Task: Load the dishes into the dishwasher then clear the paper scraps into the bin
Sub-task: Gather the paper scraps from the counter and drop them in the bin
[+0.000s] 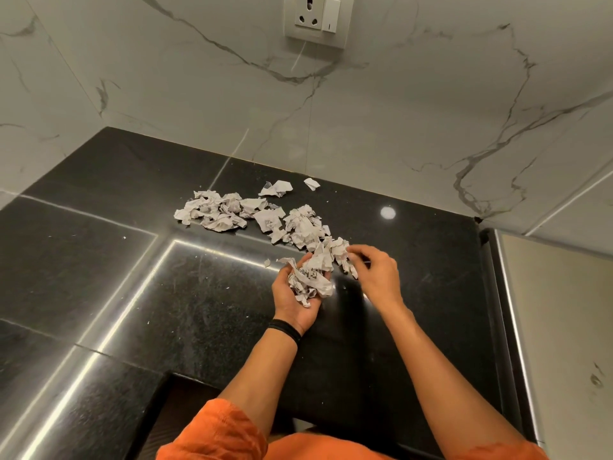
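Marble-veined white wall (398, 111) rises behind a polished black counter (166, 293), which fills the lower frame and catches bright strips of reflected light. A person in orange sleeves (215, 433) reaches both bare forearms across the stone from the near edge.

Crumpled grey printed scraps (265, 217) lie in a loose band on the counter, running from left of centre toward the hands, near the wall but apart from it. Two pieces sit a little behind the band, closer to the wall. Tiny white flecks dot the stone around them.

The left hand (292, 300) is turned palm up just above the counter, its fingers cupped round a wad (311, 277) of gathered paper that fills the palm. The right hand (378, 273), just beside it, is palm down, its fingertips pinching a scrap (348, 260) at the near end of the band, where that paper touches the wad.

A socket (316, 18) with a switch is set in the wall at the top edge. A black wristband (286, 330) circles the left wrist.
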